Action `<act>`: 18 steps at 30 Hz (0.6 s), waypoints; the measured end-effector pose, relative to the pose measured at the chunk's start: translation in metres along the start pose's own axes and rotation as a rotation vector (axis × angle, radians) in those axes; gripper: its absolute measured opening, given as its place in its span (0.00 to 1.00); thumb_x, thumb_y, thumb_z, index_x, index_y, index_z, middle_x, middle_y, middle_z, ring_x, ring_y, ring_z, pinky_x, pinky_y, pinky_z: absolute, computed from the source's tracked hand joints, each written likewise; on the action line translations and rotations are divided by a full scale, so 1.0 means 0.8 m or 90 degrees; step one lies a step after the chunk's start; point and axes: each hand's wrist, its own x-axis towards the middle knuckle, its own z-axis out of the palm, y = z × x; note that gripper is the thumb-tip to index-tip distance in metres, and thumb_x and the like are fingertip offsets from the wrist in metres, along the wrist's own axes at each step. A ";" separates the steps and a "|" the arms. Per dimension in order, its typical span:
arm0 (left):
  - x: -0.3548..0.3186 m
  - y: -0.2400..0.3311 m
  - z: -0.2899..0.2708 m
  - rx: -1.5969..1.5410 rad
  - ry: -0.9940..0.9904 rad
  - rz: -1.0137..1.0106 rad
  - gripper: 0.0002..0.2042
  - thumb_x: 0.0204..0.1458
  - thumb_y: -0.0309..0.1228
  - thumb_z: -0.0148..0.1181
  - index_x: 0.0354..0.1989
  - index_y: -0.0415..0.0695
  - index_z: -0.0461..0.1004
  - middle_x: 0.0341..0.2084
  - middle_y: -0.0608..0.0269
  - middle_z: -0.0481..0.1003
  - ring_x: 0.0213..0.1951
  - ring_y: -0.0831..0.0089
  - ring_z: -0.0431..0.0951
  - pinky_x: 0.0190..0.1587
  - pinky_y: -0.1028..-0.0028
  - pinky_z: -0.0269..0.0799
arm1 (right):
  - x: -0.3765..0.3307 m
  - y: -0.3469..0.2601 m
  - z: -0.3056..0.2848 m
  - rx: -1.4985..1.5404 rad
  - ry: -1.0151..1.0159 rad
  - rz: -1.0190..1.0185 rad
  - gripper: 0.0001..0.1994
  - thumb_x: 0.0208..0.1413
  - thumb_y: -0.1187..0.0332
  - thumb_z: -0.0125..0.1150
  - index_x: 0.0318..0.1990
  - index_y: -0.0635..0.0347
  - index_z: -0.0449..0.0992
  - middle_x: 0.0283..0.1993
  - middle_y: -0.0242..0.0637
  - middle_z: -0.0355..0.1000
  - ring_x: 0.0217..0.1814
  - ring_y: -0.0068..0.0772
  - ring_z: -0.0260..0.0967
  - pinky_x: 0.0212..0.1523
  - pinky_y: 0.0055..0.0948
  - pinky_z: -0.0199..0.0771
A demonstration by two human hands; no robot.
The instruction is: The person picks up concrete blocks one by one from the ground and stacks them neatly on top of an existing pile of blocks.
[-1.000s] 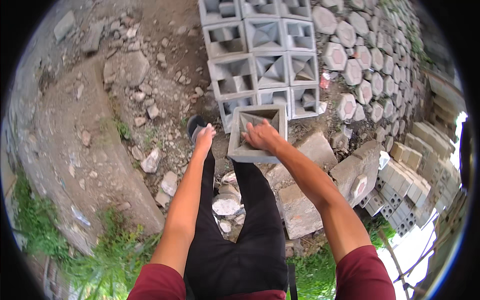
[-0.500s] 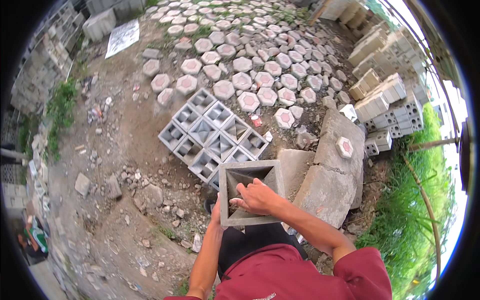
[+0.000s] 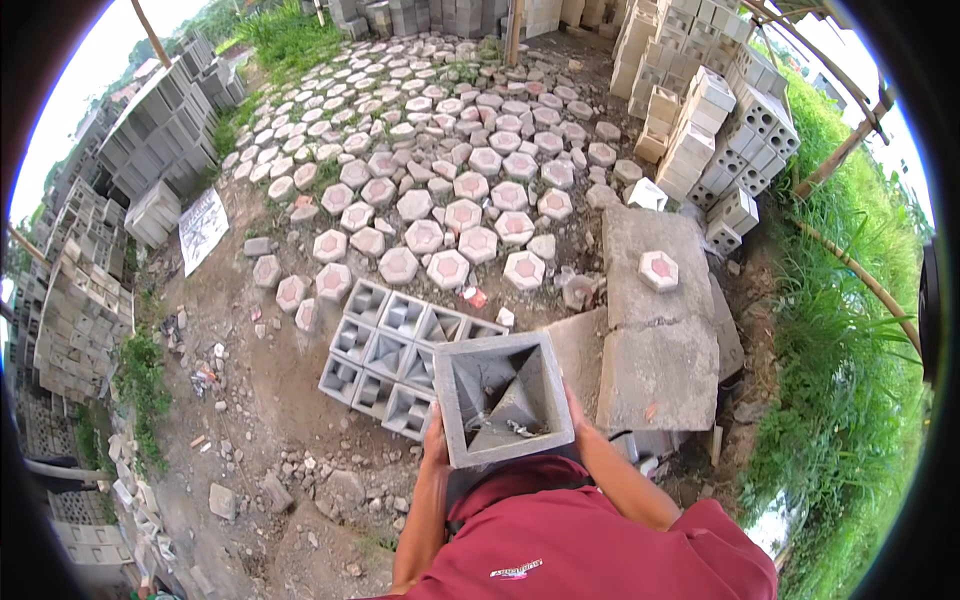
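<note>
A square grey concrete breeze block (image 3: pixel 522 395) is held up in front of my body, its hollow face turned toward me. Slanting inner faces meet in a ridge, and loose bits lie in its lower corners. My left hand (image 3: pixel 435 438) grips the left side of the block. On the opposite side, my right hand (image 3: pixel 578 412) is closed against it, with most of its fingers hidden behind the edge. Just beyond, similar breeze blocks (image 3: pixel 386 352) sit on the ground in tight rows, partly covered by the held one.
Hexagonal pavers (image 3: pixel 463 214) with reddish centres cover the ground ahead. To the right lies a cracked concrete slab (image 3: pixel 660 370) bearing one paver (image 3: pixel 658 271). Stacked hollow blocks (image 3: pixel 745 140) stand at the far right beside tall grass (image 3: pixel 840 300). Rubble (image 3: pixel 345 488) lies to the left.
My right hand has left the block's hollow and now holds its right side. The view has tilted up, showing more of the yard's far end.
</note>
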 end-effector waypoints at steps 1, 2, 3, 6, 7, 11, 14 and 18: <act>0.021 0.002 0.020 0.027 -0.027 -0.032 0.25 0.62 0.50 0.37 0.54 0.43 0.68 0.40 0.65 0.74 0.42 0.77 0.73 0.43 0.75 0.69 | 0.028 0.017 -0.027 0.052 -0.007 -0.007 0.30 0.60 0.46 0.35 0.61 0.58 0.62 0.58 0.42 0.65 0.57 0.45 0.63 0.59 0.41 0.61; 0.039 -0.003 0.032 0.124 -0.017 -0.051 0.26 0.62 0.51 0.37 0.55 0.42 0.67 0.41 0.64 0.74 0.42 0.77 0.73 0.43 0.74 0.69 | 0.055 0.035 -0.058 0.107 -0.009 -0.016 0.29 0.60 0.47 0.35 0.61 0.57 0.62 0.57 0.41 0.66 0.56 0.44 0.64 0.59 0.42 0.62; 0.066 0.005 0.053 0.218 -0.007 -0.029 0.27 0.62 0.52 0.36 0.55 0.42 0.67 0.41 0.63 0.74 0.42 0.76 0.73 0.43 0.74 0.69 | 0.072 0.004 -0.056 0.117 -0.037 -0.057 0.29 0.60 0.47 0.36 0.61 0.57 0.63 0.57 0.41 0.66 0.56 0.43 0.65 0.59 0.43 0.63; 0.123 0.014 0.110 0.341 0.011 0.040 0.29 0.62 0.52 0.35 0.55 0.38 0.68 0.42 0.61 0.74 0.42 0.75 0.73 0.46 0.74 0.68 | 0.089 -0.077 -0.065 0.153 -0.095 -0.111 0.29 0.61 0.46 0.36 0.61 0.56 0.63 0.56 0.39 0.66 0.56 0.41 0.64 0.59 0.42 0.63; 0.137 0.020 0.132 0.395 0.024 0.030 0.29 0.62 0.52 0.35 0.55 0.37 0.68 0.41 0.60 0.74 0.41 0.75 0.72 0.44 0.73 0.69 | 0.090 -0.100 -0.069 0.165 -0.109 -0.114 0.29 0.61 0.45 0.36 0.61 0.56 0.63 0.56 0.39 0.66 0.57 0.40 0.64 0.59 0.42 0.62; 0.181 0.028 0.271 0.270 -0.099 -0.059 0.29 0.62 0.51 0.33 0.54 0.38 0.67 0.44 0.60 0.74 0.44 0.72 0.73 0.50 0.73 0.67 | 0.091 -0.189 -0.109 0.176 -0.008 -0.208 0.31 0.61 0.43 0.35 0.61 0.57 0.62 0.56 0.36 0.65 0.56 0.34 0.62 0.58 0.34 0.61; 0.209 0.037 0.322 0.230 -0.145 -0.072 0.27 0.63 0.50 0.33 0.56 0.39 0.65 0.47 0.59 0.73 0.46 0.69 0.74 0.52 0.71 0.67 | 0.097 -0.224 -0.126 0.188 -0.013 -0.259 0.29 0.62 0.45 0.36 0.61 0.58 0.62 0.56 0.35 0.65 0.56 0.31 0.62 0.58 0.33 0.60; 0.251 0.023 0.374 0.251 -0.149 -0.067 0.27 0.62 0.51 0.35 0.56 0.41 0.66 0.45 0.61 0.74 0.43 0.72 0.74 0.47 0.73 0.69 | 0.126 -0.238 -0.168 0.329 -0.060 -0.272 0.27 0.63 0.47 0.36 0.60 0.57 0.62 0.55 0.35 0.65 0.57 0.31 0.62 0.59 0.33 0.60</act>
